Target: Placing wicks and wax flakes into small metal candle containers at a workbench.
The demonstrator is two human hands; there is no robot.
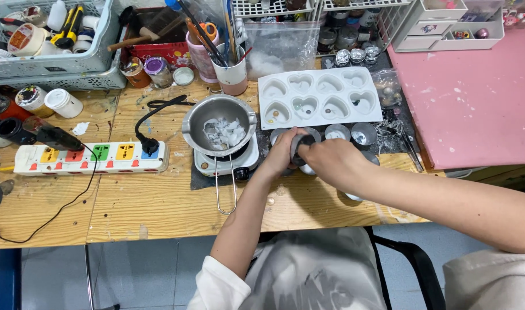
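Metal cup [301, 150], held over the tabletop [159, 201] beside the melting pot [219, 123]: both hands' fingers gripped it, left hand [282, 155], right hand [331, 161]. Wiping seemed underway; a steady hold would matter.

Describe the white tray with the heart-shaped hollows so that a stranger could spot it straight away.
Start at the wooden table, then find the metal pot on the small white hotplate. Just right of it lies the white mould, the only flat white slab there, with eight heart-shaped hollows in two rows.
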